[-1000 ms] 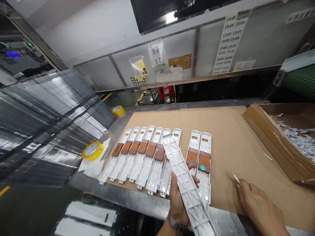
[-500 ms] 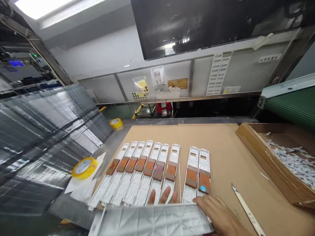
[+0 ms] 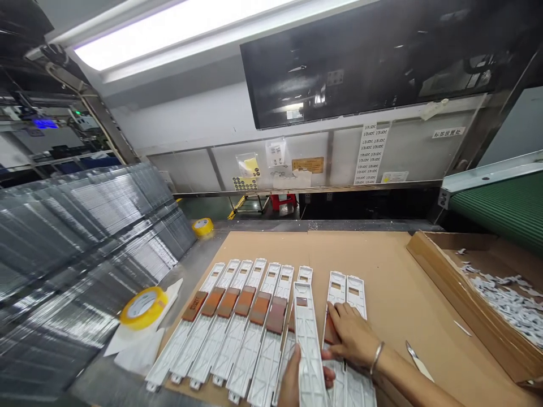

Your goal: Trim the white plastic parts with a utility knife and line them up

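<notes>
White plastic, ribbed side up: the left hand (image 3: 292, 376) grips a long strip (image 3: 308, 345) by its near end, angling it over the gap in the row of laid strips (image 3: 241, 322). The right hand (image 3: 352, 339) lies flat, fingers spread, on the pair (image 3: 348, 299) beside that gap. Nine appear laid on the cardboard sheet (image 3: 399, 282); this one is unplaced. A blade (image 3: 418, 362) lies nearby, tape roll (image 3: 143, 307) left, scrap box (image 3: 462, 294) right.

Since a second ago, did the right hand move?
Yes. The right hand left the bare cardboard by the blade and went left onto the two separate white strips.
</notes>
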`<state>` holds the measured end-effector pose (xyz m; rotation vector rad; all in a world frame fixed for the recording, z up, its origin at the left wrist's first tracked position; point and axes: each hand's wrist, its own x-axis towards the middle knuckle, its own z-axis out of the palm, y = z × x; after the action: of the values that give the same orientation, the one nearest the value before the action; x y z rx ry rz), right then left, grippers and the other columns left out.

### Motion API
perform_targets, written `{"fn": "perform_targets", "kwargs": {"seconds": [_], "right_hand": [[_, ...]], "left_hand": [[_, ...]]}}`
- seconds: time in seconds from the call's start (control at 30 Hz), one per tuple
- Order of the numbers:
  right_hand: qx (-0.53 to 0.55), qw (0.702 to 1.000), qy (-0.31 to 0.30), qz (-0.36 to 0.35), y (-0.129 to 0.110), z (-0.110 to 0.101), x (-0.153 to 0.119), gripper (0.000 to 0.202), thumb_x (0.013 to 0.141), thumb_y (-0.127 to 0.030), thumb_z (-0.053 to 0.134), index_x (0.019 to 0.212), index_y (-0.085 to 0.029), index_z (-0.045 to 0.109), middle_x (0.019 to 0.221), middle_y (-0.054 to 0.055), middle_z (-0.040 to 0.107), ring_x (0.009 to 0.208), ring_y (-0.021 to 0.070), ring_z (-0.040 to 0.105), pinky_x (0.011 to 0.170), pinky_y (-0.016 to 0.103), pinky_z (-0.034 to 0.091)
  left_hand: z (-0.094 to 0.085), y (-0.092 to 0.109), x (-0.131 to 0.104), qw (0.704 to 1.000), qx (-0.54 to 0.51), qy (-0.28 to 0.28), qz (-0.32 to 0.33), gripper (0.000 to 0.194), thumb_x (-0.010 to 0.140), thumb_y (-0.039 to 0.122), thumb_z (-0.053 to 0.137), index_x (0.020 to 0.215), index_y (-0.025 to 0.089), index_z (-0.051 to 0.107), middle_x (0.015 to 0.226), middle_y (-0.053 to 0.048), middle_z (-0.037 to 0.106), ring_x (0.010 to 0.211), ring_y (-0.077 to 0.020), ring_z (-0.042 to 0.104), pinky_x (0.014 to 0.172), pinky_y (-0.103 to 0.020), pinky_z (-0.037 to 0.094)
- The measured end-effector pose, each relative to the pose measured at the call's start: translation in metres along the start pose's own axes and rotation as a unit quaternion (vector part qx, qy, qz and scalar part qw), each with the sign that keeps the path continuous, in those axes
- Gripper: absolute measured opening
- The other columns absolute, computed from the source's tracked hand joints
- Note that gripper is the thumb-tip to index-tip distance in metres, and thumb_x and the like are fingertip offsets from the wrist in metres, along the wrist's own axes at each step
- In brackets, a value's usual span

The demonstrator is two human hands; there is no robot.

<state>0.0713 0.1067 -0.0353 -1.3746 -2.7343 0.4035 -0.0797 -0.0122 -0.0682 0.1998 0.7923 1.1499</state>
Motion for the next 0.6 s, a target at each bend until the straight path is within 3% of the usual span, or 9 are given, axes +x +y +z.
{"fn": "perform_targets", "kwargs": {"seconds": [0.13, 0.33, 0.5, 0.6], "right_hand": [[-0.006, 0.998, -0.047, -0.032, 0.006, -0.001, 0.005, 0.085, 0.048, -0.033, 0.072, 0.121, 0.002, 0.049, 0.107, 0.023, 0.054, 0.099, 0.0363, 0.047, 0.089, 0.048, 0.038], [-0.004, 0.995, -0.069, -0.066, 0.013, -0.008, 0.001, 0.076, 0.048, -0.024, 0.06, 0.117, 0.005, 0.048, 0.107, 0.024, 0.051, 0.099, 0.0369, 0.043, 0.088, 0.049, 0.035], [0.021, 0.992, -0.079, -0.096, 0.013, -0.009, 0.011, 0.05, 0.047, -0.025, 0.058, 0.093, -0.005, 0.056, 0.096, 0.019, 0.052, 0.088, 0.0314, 0.045, 0.081, 0.044, 0.038], [0.043, 0.989, -0.089, -0.107, 0.018, -0.012, 0.017, 0.05, 0.043, -0.024, 0.06, 0.09, -0.007, 0.056, 0.094, 0.017, 0.051, 0.086, 0.0298, 0.044, 0.08, 0.042, 0.038]], "left_hand": [[0.014, -0.025, 0.028, 0.999, -0.042, 0.008, 0.013, 0.073, 0.058, 0.075, 0.057, 0.082, 0.007, 0.07, 0.061, -0.01, 0.069, 0.054, -0.0152, 0.061, 0.059, -0.025, 0.045], [0.015, -0.064, 0.043, 0.994, -0.105, 0.002, 0.002, 0.067, 0.045, 0.072, 0.068, 0.071, 0.01, 0.071, 0.069, -0.011, 0.069, 0.069, -0.023, 0.064, 0.067, -0.031, 0.044], [0.011, -0.071, 0.046, 0.99, -0.132, 0.025, 0.03, 0.06, 0.052, 0.069, 0.067, 0.078, 0.015, 0.072, 0.072, -0.009, 0.07, 0.065, -0.0252, 0.064, 0.064, -0.033, 0.044], [0.014, -0.07, 0.043, 0.991, -0.128, 0.028, 0.026, 0.063, 0.051, 0.071, 0.065, 0.077, 0.014, 0.071, 0.069, -0.011, 0.069, 0.067, -0.0286, 0.064, 0.067, -0.038, 0.047]]}}
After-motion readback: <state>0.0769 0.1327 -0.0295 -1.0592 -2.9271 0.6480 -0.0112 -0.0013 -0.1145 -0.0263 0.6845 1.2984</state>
